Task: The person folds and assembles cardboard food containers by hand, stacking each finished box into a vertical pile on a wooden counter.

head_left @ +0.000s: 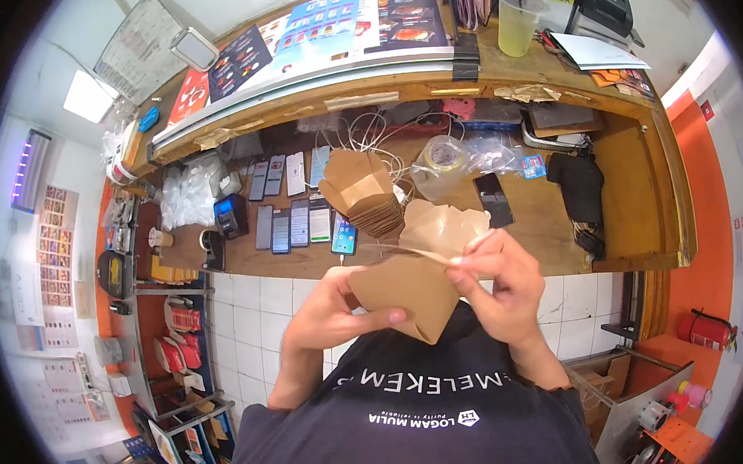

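Between my hands, in front of the desk edge, is a brown kraft-paper takeaway box (pixel 404 293), partly folded. My left hand (pixel 325 314) grips its left side, thumb lying on the outer face. With thumb and index finger, my right hand (pixel 506 282) pinches the thin edge of a flap on the upper right. Just beyond it shows a glossy brown paper panel (pixel 443 226); whether it belongs to the held box I cannot tell. A stack of nested kraft boxes (pixel 361 189) leans on the desk behind, tilted.
Several phones (pixel 281 230) lie in rows left of the stack, and a dark phone (pixel 494 200) to its right. Clear tape rolls (pixel 443 157), cables and plastic bags crowd the back. A raised counter (pixel 331 100) overhangs the desk, bearing a drink cup (pixel 518 23).
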{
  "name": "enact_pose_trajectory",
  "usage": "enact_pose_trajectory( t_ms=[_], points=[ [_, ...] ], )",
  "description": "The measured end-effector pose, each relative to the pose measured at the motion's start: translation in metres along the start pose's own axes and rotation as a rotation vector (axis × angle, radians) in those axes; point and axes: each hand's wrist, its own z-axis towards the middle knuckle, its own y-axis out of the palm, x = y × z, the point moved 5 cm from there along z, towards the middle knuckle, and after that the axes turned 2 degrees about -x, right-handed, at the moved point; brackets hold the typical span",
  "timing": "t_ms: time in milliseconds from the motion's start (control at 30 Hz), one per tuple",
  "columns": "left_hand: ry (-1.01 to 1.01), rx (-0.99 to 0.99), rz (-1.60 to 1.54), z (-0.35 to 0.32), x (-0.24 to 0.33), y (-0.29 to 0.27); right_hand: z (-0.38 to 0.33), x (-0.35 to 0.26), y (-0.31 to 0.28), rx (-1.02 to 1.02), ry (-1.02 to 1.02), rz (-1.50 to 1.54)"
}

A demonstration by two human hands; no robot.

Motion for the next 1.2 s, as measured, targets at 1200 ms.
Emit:
enact_pose_trajectory(
  t_ms=[1200],
  points=[
    [0.060,0.034,-0.437,-0.006,-0.014,-0.007,-0.041,0.023,0.069,-0.368,-0.233,-0.402]
  ],
)
